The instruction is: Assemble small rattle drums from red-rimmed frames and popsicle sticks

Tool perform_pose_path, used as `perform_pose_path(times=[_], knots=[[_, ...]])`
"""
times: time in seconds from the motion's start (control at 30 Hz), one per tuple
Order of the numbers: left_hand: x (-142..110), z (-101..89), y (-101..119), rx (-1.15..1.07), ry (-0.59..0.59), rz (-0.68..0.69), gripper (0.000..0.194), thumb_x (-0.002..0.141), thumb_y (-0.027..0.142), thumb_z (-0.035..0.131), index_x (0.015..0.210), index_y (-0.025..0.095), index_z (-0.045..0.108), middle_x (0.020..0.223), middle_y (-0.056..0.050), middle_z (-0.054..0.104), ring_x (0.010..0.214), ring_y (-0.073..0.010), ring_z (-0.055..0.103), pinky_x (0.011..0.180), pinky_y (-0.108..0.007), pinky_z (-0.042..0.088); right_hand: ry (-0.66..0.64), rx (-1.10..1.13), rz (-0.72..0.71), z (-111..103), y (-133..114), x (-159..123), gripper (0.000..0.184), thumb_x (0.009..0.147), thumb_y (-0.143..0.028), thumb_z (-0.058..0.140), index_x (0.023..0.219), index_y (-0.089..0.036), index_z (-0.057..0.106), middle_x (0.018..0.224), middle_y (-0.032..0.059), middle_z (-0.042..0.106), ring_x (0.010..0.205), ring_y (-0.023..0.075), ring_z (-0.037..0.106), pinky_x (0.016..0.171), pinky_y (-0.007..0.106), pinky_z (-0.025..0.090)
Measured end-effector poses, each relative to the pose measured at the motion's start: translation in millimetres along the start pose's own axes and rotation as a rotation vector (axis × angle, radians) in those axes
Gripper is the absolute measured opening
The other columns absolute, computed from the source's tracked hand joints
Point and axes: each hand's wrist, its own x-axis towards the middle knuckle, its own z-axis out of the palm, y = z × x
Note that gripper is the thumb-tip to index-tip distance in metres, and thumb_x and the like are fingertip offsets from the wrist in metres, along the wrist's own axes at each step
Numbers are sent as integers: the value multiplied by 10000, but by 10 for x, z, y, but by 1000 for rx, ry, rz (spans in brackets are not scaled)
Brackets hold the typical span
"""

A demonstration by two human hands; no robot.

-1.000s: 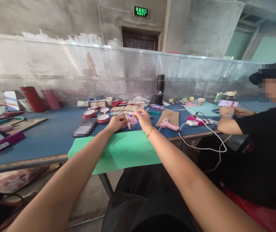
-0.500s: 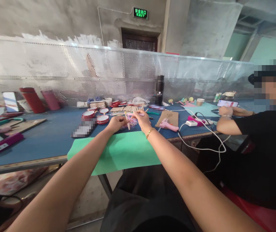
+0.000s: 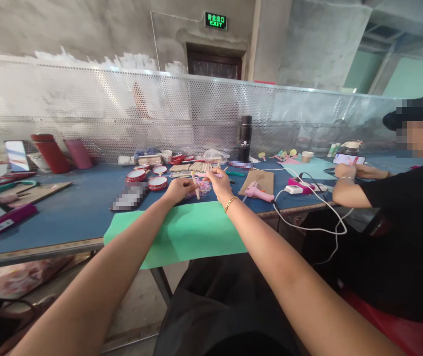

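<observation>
My left hand (image 3: 180, 191) pinches a pale wooden craft stick (image 3: 197, 194) that stands nearly upright, with a yellowish upper end. In my right hand (image 3: 219, 186) is a slim pink pen-like tool (image 3: 217, 175), its front end pointing left towards the stick; whether it touches the stick is too small to tell. Under and between the hands lies a heap of small pink and purple bits (image 3: 204, 186). A green sheet (image 3: 192, 232) covers the table edge below my forearms.
Small red-rimmed drums (image 3: 158, 183) and a phone (image 3: 128, 197) lie left. Wooden sticks (image 3: 196, 167) and a black bottle (image 3: 245, 138) stand behind. At right are a pink glue gun (image 3: 258, 192) on cardboard (image 3: 266, 179), white cables (image 3: 317, 228) and a seated person (image 3: 411, 212).
The pink tool has drawn back slightly to the right from the stick. My left hand stays in place, still holding the stick.
</observation>
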Motion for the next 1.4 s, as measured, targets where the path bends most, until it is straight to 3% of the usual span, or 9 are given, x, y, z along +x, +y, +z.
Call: perform_pose_path(times=[1.4], knots=[[2, -1, 14, -13, 0, -8, 416, 656, 557, 733, 573, 159, 642, 480, 50, 487, 472, -92, 383, 478, -241, 279, 28, 31, 0, 9, -4, 6, 181, 734, -342, 680, 665, -211, 576, 550, -37, 656, 596, 136, 662, 651, 245, 524]])
